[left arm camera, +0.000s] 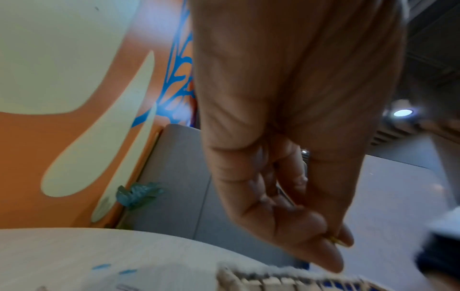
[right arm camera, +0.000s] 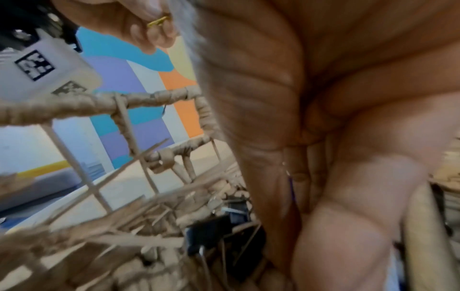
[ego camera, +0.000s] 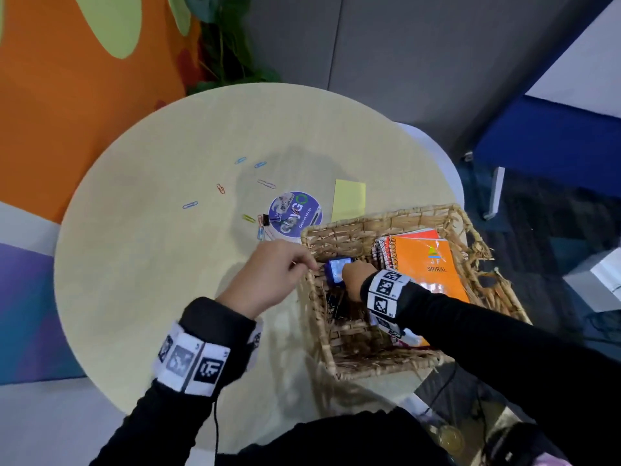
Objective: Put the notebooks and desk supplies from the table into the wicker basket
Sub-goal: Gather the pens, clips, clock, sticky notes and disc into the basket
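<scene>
The wicker basket (ego camera: 487, 264) stands at the table's right edge with orange spiral notebooks (ego camera: 426, 264) inside. My right hand (ego camera: 351, 275) reaches into the basket's left part and grips a small blue box (ego camera: 336, 268); its fingertips are hidden. My left hand (ego camera: 304, 262) hovers at the basket's left rim (left arm camera: 261, 279) and pinches a small yellow paper clip (left arm camera: 334, 240) between thumb and fingertips; the yellow paper clip (right arm camera: 158, 21) also shows from below. Black binder clips (right arm camera: 211, 236) lie on the basket floor. Several coloured paper clips (ego camera: 220, 189) are scattered on the round table (ego camera: 151, 264).
A round printed sticker (ego camera: 295, 213) and a yellow sticky note (ego camera: 349, 200) lie just beyond the basket. A black binder clip (ego camera: 266, 219) and more clips sit left of the sticker. A plant (ego camera: 232, 45) and an orange wall stand behind the table.
</scene>
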Demonstrator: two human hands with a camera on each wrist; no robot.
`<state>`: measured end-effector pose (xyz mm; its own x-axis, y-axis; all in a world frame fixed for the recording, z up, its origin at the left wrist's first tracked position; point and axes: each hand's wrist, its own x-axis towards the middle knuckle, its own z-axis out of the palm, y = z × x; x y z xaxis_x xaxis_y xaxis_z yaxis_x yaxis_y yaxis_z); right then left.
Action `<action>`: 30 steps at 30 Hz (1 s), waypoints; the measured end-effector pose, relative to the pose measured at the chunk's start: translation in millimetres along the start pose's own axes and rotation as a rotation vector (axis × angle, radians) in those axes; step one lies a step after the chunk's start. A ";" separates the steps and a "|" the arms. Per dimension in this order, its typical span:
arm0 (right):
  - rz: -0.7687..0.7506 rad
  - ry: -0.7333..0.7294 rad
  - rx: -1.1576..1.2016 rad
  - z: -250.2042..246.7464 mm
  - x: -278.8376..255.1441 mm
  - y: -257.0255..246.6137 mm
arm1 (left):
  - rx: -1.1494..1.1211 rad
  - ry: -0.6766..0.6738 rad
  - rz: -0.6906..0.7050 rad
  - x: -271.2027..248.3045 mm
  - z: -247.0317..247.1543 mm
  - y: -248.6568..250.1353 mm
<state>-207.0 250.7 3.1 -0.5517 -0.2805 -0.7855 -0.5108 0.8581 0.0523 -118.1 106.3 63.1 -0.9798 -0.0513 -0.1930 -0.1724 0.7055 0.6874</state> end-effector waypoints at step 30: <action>-0.162 0.572 0.648 -27.2 -69.2 97.3 | 0.285 -0.479 0.098 70.1 38.4 59.3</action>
<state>-236.5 341.8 79.4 -0.8393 -0.4438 -0.3141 -0.2330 0.8156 -0.5297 -193.2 171.7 63.4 -0.8235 0.3038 -0.4791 0.0166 0.8570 0.5150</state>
